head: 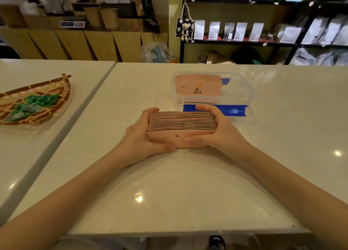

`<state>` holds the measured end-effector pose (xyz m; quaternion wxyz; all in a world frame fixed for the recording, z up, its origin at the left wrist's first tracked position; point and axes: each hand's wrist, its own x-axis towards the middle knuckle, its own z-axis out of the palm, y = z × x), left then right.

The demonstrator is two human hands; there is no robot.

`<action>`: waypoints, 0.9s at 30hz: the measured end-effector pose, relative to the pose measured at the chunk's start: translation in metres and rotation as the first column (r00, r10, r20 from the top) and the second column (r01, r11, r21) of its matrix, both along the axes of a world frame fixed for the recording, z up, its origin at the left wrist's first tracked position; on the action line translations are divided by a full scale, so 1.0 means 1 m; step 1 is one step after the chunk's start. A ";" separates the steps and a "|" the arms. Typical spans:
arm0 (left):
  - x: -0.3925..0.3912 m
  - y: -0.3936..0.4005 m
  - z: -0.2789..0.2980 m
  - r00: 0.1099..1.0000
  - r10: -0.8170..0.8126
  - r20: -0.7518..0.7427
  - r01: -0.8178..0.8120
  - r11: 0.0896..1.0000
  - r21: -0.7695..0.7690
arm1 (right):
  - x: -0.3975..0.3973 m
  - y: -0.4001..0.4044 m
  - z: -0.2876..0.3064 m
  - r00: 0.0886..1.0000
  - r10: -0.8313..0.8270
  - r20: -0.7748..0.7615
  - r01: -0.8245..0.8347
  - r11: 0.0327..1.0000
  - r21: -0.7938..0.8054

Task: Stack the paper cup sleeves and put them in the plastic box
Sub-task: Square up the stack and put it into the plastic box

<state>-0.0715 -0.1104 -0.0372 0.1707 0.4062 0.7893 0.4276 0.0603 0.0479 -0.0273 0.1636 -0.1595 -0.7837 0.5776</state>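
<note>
A thick stack of flattened pink paper cup sleeves (181,124) stands on edge on the white table, held between both hands. My left hand (143,138) clasps its left end and my right hand (222,131) clasps its right end, thumbs on the near face. Just beyond, a clear plastic box (239,87) with blue latches holds another stack of pink sleeves (197,85) leaning in its left part. The box's right part shows no sleeves.
A woven bamboo tray (62,91) with green wrapped candies lies on the adjoining table at left, across a seam. Wooden cabinets and black shelves of pouches stand behind the table's far edge.
</note>
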 end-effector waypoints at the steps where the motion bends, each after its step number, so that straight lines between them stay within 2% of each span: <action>1: -0.001 -0.001 0.001 1.000 -0.006 0.012 0.006 1.000 -0.005 | 0.001 0.002 0.001 1.000 0.016 0.022 -0.016 1.000 0.022; 4: -0.004 -0.005 0.003 0.998 -0.049 0.040 0.050 0.999 -0.019 | 0.005 0.008 0.004 0.995 0.061 0.078 -0.072 0.987 0.144; 7: -0.008 -0.007 0.010 0.996 -0.084 -0.001 0.084 0.996 -0.033 | 0.010 0.016 0.009 0.989 0.081 0.124 -0.102 0.979 0.175; 10: -0.008 -0.010 0.022 0.988 -0.149 -0.052 0.142 0.983 -0.112 | 0.011 0.019 0.015 0.979 0.088 0.183 -0.132 0.960 0.248; 16: -0.008 -0.018 0.028 0.946 -0.179 -0.270 0.118 0.966 -0.229 | 0.013 0.019 0.019 0.971 0.072 0.227 -0.148 0.929 0.338; 21: -0.002 -0.012 0.018 0.974 -0.180 -0.138 0.156 0.973 -0.168 | 0.013 0.019 0.014 0.976 0.098 0.195 -0.164 0.917 0.364; 27: 0.001 -0.006 0.011 0.994 -0.102 -0.036 0.103 0.995 0.007 | 0.011 0.020 0.010 0.987 0.073 0.142 -0.117 0.937 0.330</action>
